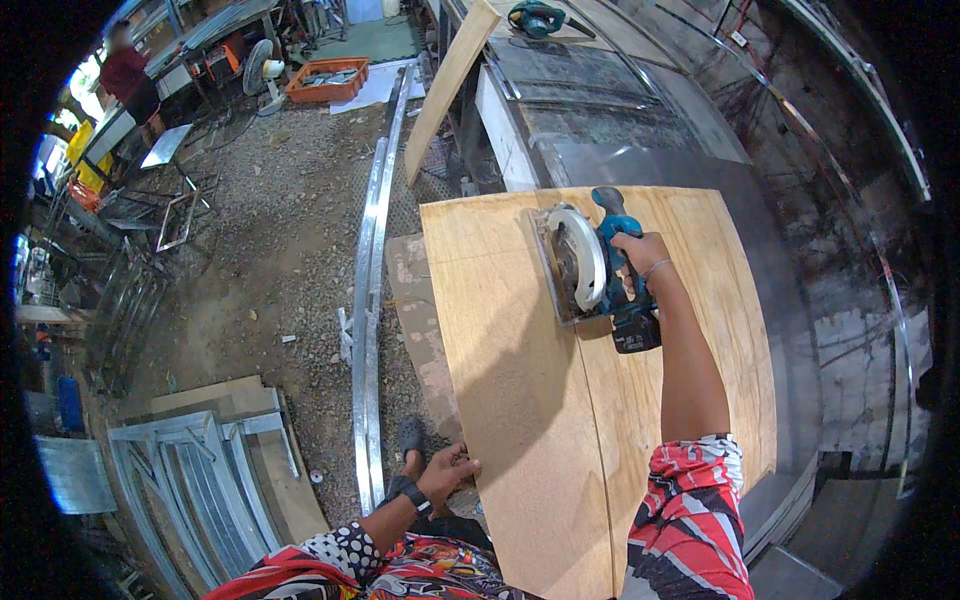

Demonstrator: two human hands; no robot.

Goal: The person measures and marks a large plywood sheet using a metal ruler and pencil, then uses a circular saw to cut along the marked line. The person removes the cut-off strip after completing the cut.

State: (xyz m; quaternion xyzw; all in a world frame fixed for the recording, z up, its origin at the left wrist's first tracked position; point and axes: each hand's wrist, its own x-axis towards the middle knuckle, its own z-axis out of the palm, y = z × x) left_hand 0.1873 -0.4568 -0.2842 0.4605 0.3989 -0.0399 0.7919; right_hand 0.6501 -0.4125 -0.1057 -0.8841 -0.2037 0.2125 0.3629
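My right hand [643, 262] is wrapped round the rear handle of a teal cordless circular saw [590, 258]. The saw's flat base rests on a large plywood sheet [520, 380], at the upper end of a long straight line that runs from it toward me. Whether that line is cut through I cannot tell. A black battery [637, 330] sits at the saw's near side. At the sheet's left edge is my left hand [450, 475], its fingers bent and the tips touching or very close to the wood. A dark band circles the left wrist.
Beneath the plywood is a grey metal-topped table [700, 170]. Another teal power tool [540, 18] lies at its far end, near a leaning plank [450, 85]. Long metal channels [372, 290] run along the ground at left. Metal frames [205, 490], an orange crate [327, 80] and a distant person [128, 80] are farther left.
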